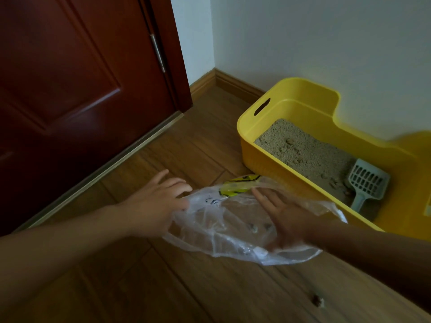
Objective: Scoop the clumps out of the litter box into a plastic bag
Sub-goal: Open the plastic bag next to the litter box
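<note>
A crumpled clear plastic bag (221,238) lies on the wooden floor (186,287) between the hands: the left hand (158,197), fingers loosely spread, touches its left edge, and the right hand (284,215) shows through the film with flat, straight fingers, gripping nothing. The bag's yellow-and-black label (240,185) is unreadable, and a few dark bits (254,227) sit inside. Just beside it, the yellow plastic litter box (291,89) holds beige granular litter (307,155) and a grey slotted scoop (366,180).
</note>
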Motion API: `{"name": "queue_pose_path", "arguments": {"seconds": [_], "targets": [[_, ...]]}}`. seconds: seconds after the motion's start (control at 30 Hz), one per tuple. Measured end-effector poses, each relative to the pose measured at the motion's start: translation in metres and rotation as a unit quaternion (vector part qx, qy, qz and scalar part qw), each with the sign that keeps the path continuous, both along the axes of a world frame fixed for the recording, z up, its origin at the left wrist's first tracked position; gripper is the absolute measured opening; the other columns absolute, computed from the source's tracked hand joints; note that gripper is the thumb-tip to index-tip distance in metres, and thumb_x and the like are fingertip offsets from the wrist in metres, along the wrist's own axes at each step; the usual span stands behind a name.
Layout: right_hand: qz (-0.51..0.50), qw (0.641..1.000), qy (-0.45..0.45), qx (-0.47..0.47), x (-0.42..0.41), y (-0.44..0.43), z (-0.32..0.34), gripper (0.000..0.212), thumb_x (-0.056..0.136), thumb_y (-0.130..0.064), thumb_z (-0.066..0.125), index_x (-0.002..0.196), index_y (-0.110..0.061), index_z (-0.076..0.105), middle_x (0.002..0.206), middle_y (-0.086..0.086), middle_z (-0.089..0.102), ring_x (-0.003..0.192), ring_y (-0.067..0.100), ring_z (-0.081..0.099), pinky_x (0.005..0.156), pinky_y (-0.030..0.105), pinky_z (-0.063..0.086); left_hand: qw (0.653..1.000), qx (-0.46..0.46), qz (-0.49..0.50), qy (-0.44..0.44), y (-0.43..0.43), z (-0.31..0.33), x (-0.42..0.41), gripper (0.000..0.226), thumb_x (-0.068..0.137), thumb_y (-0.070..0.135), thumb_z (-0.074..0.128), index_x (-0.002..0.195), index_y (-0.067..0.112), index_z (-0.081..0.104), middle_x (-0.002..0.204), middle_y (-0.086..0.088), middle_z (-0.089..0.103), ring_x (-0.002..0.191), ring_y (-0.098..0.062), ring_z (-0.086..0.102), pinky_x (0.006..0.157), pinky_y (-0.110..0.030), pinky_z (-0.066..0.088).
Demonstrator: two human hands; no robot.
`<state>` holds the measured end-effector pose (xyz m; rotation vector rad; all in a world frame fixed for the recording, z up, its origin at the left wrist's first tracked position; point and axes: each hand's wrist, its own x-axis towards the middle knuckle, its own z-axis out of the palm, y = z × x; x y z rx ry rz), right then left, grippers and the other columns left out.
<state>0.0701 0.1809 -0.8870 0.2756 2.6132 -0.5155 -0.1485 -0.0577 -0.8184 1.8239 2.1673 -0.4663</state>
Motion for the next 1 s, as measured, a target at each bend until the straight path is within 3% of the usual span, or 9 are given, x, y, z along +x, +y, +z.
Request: {"name": "queue_pose_path", "arguments": {"seconds": [0.1, 0.2, 0.33, 0.43, 0.53, 0.67, 0.83, 1.0], "targets": [[0.000, 1.000, 0.003, 0.002, -0.001, -0.003, 0.000, 0.146, 0.058, -0.071, 0.077, 0.137, -0.041, -0.043, 0.164, -0.004, -0.015, 0.148, 0.026, 0.020, 0.114, 0.046, 0.033, 0.993, 0.101, -0.031, -0.059, 0.009, -0.001, 0.013, 0.033, 0.082, 0.023, 0.051, 0.112, 0.036, 0.054, 0.145, 0.008, 0.040, 0.141, -0.009, 0.025, 0.122, -0.042, 0.005], [-0.002, 1.000, 0.012, 0.006, -0.004, -0.005, 0.003, 0.147, 0.058, -0.073, 0.075, 0.136, -0.040, -0.044, 0.163, -0.006, -0.017, 0.151, 0.025, 0.004, 0.118, 0.049, 0.025, 0.974, 0.172, -0.063, -0.132, 0.025, -0.004, 0.030, 0.035, 0.085, 0.020, 0.049, 0.117, 0.027, 0.060, 0.132, 0.006, 0.055, 0.126, -0.009, 0.045, 0.113, -0.033, 0.033], [-0.011, 1.000, 0.022, -0.011, -0.006, -0.007, 0.007, 0.144, 0.061, -0.070, 0.076, 0.146, -0.033, -0.034, 0.163, -0.010, -0.017, 0.149, 0.021, 0.015, 0.116, 0.039, 0.028, 0.960, 0.130, 0.072, -0.237, 0.044, -0.013, 0.045, 0.033, 0.098, 0.023, 0.049, 0.129, 0.027, 0.059, 0.131, 0.012, 0.059, 0.120, 0.000, 0.049, 0.103, -0.023, 0.042], [-0.009, 0.999, 0.022, -0.026, -0.005, -0.008, 0.012, 0.142, 0.061, -0.078, 0.070, 0.148, -0.031, -0.031, 0.163, -0.012, -0.015, 0.146, 0.015, 0.023, 0.115, 0.033, 0.030, 0.953, 0.096, 0.155, -0.244, 0.050, -0.021, 0.040, 0.053, 0.090, 0.035, 0.065, 0.140, 0.033, 0.048, 0.145, 0.015, 0.047, 0.134, -0.003, 0.040, 0.108, -0.023, 0.033], [-0.018, 0.999, 0.018, -0.045, -0.001, -0.008, 0.019, 0.139, 0.058, -0.091, 0.057, 0.147, -0.032, -0.033, 0.163, -0.012, -0.014, 0.150, 0.013, 0.008, 0.118, 0.032, 0.022, 0.958, 0.056, 0.156, -0.233, 0.052, -0.025, 0.034, 0.095, 0.073, 0.046, 0.078, 0.151, 0.038, 0.025, 0.156, 0.018, 0.025, 0.144, -0.004, 0.022, 0.111, -0.022, 0.023], [-0.026, 0.999, 0.008, -0.034, 0.004, -0.007, 0.024, 0.146, 0.047, -0.101, 0.050, 0.146, -0.033, -0.033, 0.163, -0.012, -0.015, 0.151, 0.014, -0.008, 0.122, 0.044, 0.015, 0.975, -0.013, 0.141, -0.172, 0.044, -0.034, 0.024, 0.130, 0.057, 0.063, 0.081, 0.153, 0.042, -0.005, 0.161, 0.019, -0.002, 0.149, -0.010, -0.002, 0.116, -0.032, 0.011], [-0.028, 1.000, 0.010, -0.008, 0.009, -0.003, 0.018, 0.145, 0.049, -0.099, 0.052, 0.149, -0.032, -0.030, 0.165, -0.007, -0.009, 0.151, 0.014, -0.005, 0.123, 0.042, 0.012, 0.980, -0.075, 0.153, -0.102, 0.029, -0.046, 0.008, 0.141, 0.050, 0.073, 0.079, 0.150, 0.041, -0.015, 0.163, 0.010, -0.006, 0.150, -0.018, -0.004, 0.120, -0.043, 0.006], [-0.038, 0.999, 0.014, -0.001, 0.009, -0.001, 0.010, 0.146, 0.044, -0.099, 0.054, 0.142, -0.040, -0.037, 0.165, -0.010, -0.008, 0.151, 0.015, -0.001, 0.118, 0.055, 0.020, 0.977, -0.079, 0.169, -0.105, 0.026, -0.040, 0.006, 0.140, 0.053, 0.071, 0.080, 0.152, 0.038, -0.013, 0.164, 0.011, -0.006, 0.150, -0.019, -0.005, 0.119, -0.042, 0.004]]}}
